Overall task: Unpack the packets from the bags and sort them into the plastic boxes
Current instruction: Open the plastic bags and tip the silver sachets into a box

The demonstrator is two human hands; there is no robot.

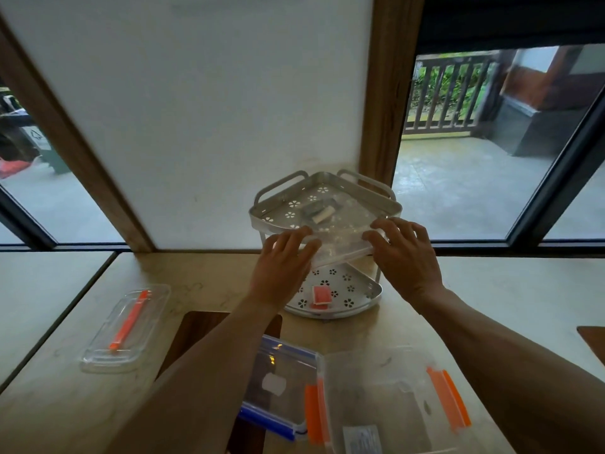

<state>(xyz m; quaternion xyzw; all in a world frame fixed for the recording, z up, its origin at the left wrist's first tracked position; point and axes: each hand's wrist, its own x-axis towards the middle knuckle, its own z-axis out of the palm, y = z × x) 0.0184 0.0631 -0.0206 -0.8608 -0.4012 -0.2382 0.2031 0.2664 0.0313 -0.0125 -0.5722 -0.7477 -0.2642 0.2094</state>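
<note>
Head view, items listed largest first. Table [327,332]: pale top, with a dark wooden panel [196,326] at 7 o'clock of the rack. Rack [370,291]: white, two-tiered, perforated with flower cut-outs, standing at the table's far edge against the wall. Its upper tier holds a clear bag [334,229] lying flat, with small packets [322,213] visible through the film; a red packet [321,295] lies on the lower tier. Box [386,398]: clear plastic with orange clasps, at 6 o'clock of the rack near the table's front edge, a white packet [361,439] inside it. Zip bag [278,385]: clear with blue strips, touching the box at its 9 o'clock, partly hidden by the left forearm. Lid [126,329]: clear, with an orange strip, well apart at 8 o'clock of the rack. Left hand [283,265] and right hand [404,253]: each grips one front corner of the clear bag, fingers curled over its top, blocking the rack's front rim.
</note>
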